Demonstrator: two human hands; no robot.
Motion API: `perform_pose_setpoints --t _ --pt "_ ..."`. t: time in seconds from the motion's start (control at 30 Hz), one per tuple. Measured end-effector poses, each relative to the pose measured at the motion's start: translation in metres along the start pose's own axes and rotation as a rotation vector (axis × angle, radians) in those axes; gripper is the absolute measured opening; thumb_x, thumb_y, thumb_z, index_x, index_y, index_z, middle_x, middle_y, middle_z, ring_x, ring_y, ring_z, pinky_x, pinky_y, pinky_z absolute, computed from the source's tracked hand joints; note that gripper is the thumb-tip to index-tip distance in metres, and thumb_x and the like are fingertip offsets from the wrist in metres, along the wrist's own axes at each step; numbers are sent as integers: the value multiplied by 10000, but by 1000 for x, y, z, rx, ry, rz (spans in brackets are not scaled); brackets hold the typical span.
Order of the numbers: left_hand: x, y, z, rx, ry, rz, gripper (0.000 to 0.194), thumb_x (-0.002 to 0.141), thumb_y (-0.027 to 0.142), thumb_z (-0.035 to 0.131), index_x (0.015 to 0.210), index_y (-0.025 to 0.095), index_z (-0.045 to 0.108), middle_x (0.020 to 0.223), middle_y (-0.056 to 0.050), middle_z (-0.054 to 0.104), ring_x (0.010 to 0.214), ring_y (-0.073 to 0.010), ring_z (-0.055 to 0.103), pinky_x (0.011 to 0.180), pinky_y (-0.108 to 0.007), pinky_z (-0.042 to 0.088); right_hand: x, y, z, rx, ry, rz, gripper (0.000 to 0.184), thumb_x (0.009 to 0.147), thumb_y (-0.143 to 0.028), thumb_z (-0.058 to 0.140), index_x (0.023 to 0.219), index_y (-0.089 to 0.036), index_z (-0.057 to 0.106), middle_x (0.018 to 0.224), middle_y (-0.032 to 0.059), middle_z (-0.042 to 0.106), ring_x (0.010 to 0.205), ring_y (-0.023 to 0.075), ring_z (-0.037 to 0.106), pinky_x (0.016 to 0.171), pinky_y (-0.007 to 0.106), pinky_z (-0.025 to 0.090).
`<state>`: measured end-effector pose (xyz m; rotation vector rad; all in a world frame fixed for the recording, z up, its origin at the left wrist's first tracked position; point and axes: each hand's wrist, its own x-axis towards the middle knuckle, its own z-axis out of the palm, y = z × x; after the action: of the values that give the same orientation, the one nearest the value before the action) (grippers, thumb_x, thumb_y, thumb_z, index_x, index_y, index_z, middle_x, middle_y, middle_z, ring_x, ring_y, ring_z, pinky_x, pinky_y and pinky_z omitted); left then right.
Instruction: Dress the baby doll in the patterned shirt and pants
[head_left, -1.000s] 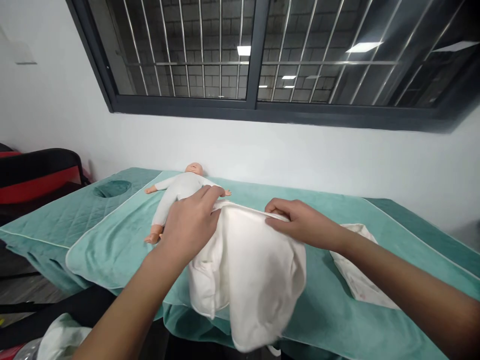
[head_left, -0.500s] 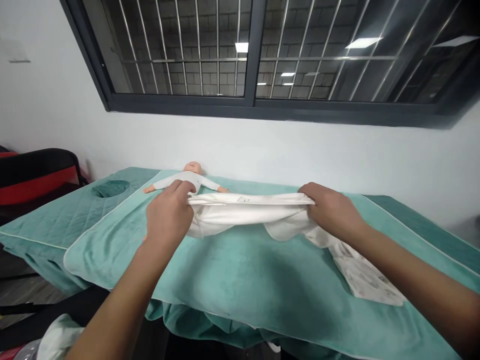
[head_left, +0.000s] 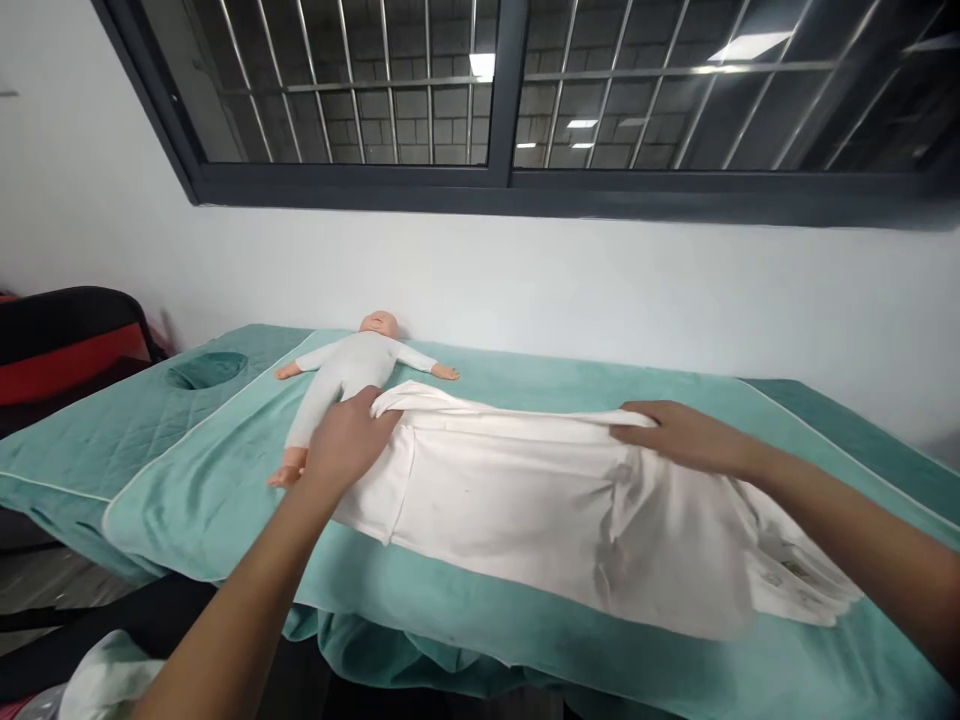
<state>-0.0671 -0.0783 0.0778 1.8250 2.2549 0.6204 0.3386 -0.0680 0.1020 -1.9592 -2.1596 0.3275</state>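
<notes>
Bedding [head_left: 210,525], green and plush, lies under the doll and stretches well past it on both sides. White cloth [head_left: 517,510] hangs broad in front of the doll and to its right, its near corner close to the doll's legs; whether they touch cannot be told. The doll [head_left: 361,360] lies on its back, arms out, one lower leg hidden. Far to the doll's right, a printed patch [head_left: 799,570] shows past the cloth, perhaps part of it. The left hand [head_left: 349,437], just below the doll, pinches the cloth's upper edge between thumb and curled fingers; the right hand [head_left: 679,437], well to the doll's right, pinches the same edge, fingers pressed together. The step seems to be spreading the cloth, so it pays to hold both grips level, draw the sagging edge evenly taut, and smooth the crease [head_left: 611,520] nearer the right hand, clear of the doll.
</notes>
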Motion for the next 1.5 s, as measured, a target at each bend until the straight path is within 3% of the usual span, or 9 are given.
perform_pose_setpoints --t 0.13,0.37,0.47,0.57,0.7,0.87,1.07,1.3,1.5 --pt "36 6 52 179 -72 1 371 912 482 357 1007 200 579 1041 -141 688 973 -353 652 750 -424 480 56 13 41 -165 -120 34 502 871 -594 451 1161 -237 653 1237 106 658 1095 321 611 853 391 477" --pt "70 19 118 243 83 5 311 941 302 405 1181 146 526 1204 -174 608 1083 -320 589 829 -415 473 112 -5 93 -370 115 146 343 915 -357 451 1172 -178 591 1129 144 643 991 289 606 782 376 436" --pt "57 35 138 271 233 261 353 931 167 392 1256 133 527 1317 -186 543 1199 -326 496 946 -458 424 107 -21 119 -440 307 -84 291 921 -240 439 1142 -127 592 1215 173 580 1104 295 533 878 394 397" --pt "49 49 153 225 64 489 392 898 60 362 1185 169 605 1220 -123 623 1123 -258 563 953 -390 440 102 -38 145 -298 226 -233 262 961 -233 384 1007 -157 630 1093 116 617 1020 232 550 882 340 393" --pt "64 51 163 220 -73 387 417 881 32 338 1168 139 621 1161 -135 670 1106 -251 606 937 -381 466 112 -48 168 -164 151 -87 295 965 -297 394 1045 -162 643 1123 116 630 1054 234 554 938 338 390" --pt "72 44 174 255 21 411 486 968 267 363 1434 145 431 1524 -151 408 1395 -309 355 1117 -488 316 121 -53 184 -190 184 -16 495 963 -408 399 1353 -123 506 1469 179 442 1307 319 420 1072 439 319" --pt "66 41 186 292 164 422 607 956 383 388 1532 221 283 1598 -149 265 1423 -370 279 1107 -582 263 122 -51 194 -246 272 -33 713 949 -490 409 1559 -200 183 1625 139 152 1443 347 226 1136 521 231" --pt "78 38 190 258 -37 352 576 958 502 316 1454 237 436 1527 -127 413 1376 -343 366 1114 -562 266 135 -42 199 -198 96 -11 686 983 -543 248 1531 -130 278 1592 155 261 1435 334 260 1148 502 234" --pt "73 40 186 249 -3 360 555 961 475 339 1441 219 447 1514 -143 424 1373 -340 372 1115 -570 262 136 -45 197 -200 63 -3 684 987 -540 235 1527 -121 277 1601 155 239 1452 317 233 1165 479 207"
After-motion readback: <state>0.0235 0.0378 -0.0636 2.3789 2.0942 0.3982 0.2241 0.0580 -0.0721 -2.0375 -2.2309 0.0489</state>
